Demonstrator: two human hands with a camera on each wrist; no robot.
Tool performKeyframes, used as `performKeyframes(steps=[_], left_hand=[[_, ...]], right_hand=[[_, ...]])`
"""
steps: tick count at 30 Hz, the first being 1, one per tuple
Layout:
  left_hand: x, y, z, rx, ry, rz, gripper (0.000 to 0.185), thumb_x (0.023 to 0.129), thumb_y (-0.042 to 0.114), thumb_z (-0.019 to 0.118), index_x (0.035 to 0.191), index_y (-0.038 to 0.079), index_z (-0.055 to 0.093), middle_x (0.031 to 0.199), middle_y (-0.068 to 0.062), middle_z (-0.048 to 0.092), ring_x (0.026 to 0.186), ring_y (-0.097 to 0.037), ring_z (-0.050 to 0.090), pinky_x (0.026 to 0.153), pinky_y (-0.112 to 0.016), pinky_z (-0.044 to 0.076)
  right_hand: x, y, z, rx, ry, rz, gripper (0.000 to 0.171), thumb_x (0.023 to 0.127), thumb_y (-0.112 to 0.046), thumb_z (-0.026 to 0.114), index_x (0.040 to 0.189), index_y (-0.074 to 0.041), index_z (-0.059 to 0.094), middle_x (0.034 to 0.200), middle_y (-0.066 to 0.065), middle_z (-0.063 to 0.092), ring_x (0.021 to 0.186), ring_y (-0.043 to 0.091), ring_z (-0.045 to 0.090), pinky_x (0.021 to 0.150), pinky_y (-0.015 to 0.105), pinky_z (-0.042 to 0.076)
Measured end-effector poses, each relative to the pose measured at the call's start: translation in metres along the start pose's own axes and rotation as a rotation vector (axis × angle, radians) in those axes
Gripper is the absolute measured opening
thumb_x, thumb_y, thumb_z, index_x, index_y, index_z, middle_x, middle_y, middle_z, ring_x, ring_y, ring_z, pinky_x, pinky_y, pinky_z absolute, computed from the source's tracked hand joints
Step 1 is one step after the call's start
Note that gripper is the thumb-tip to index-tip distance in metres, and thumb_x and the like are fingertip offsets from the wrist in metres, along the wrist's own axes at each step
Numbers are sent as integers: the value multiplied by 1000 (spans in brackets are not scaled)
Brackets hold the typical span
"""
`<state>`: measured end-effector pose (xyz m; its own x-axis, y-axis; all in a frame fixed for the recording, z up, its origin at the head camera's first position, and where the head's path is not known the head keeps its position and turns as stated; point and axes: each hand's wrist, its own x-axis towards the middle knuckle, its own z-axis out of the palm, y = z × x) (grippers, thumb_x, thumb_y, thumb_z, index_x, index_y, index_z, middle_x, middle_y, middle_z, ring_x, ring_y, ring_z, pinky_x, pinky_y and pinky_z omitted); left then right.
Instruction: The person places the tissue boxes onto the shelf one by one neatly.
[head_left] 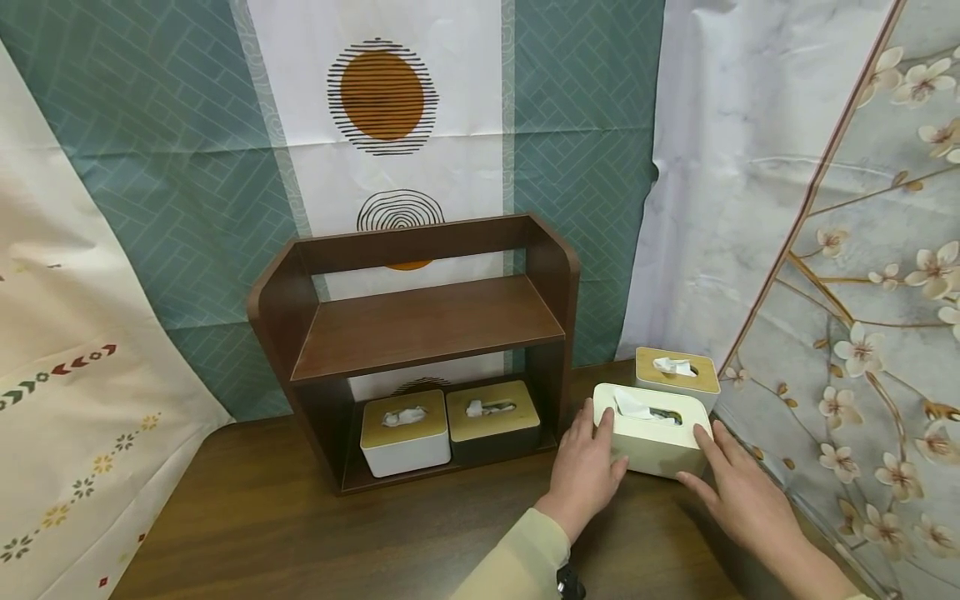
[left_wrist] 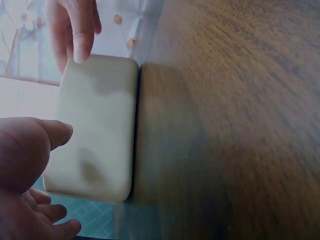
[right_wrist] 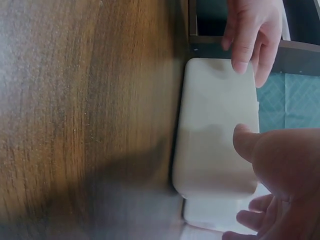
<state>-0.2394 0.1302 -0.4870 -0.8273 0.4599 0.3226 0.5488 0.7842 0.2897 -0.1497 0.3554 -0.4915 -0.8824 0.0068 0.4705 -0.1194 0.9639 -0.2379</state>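
currently, the left hand (head_left: 583,467) and right hand (head_left: 740,490) touch opposite ends of the cream tissue box (head_left: 654,452), thumbs wide of mostly straight fingers; it sits near the back right corner of the table (head_left: 420,533), just in front of a wood-lidded white box (head_left: 662,377).

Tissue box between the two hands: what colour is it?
The tissue box is a plain pale cream, seen best in the head view.
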Motion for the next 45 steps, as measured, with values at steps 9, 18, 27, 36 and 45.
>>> performKeyframes(steps=[9,18,27,36,45], left_hand=[[3,-2,6,-79,-29,-62,76,105,42,77,170,19,45,173,-16,42,157,-30,45,124,-40,42],[2,-1,6,-92,-13,-67,75,105,41,79,169,18,47,170,-15,48,154,-30,50,122,-41,45],[-5,3,2,-142,36,-55,73,104,38,80,167,20,49,168,-14,50,140,-29,64,112,-42,54],[-14,10,-9,-151,123,-13,69,103,37,81,165,20,53,165,-15,53,119,-29,75,99,-40,60],[-28,12,-29,-66,242,52,63,102,37,83,158,20,61,159,-16,60,104,-28,79,88,-38,64]], right_hand=[[2,-1,3,13,-56,53,83,100,-32,84,161,10,45,151,51,46,133,70,52,91,81,49],[0,-4,8,65,-17,67,82,101,-26,84,159,14,44,147,44,55,127,64,60,90,77,52],[1,-9,-1,61,-44,173,78,107,-35,77,159,13,45,146,45,55,124,65,61,85,76,53],[-2,-14,-15,56,-77,226,77,111,-43,69,163,8,44,149,41,55,118,64,64,81,74,53],[-6,-26,-28,44,21,204,68,107,-34,75,159,3,52,141,40,61,112,63,67,78,74,53]])
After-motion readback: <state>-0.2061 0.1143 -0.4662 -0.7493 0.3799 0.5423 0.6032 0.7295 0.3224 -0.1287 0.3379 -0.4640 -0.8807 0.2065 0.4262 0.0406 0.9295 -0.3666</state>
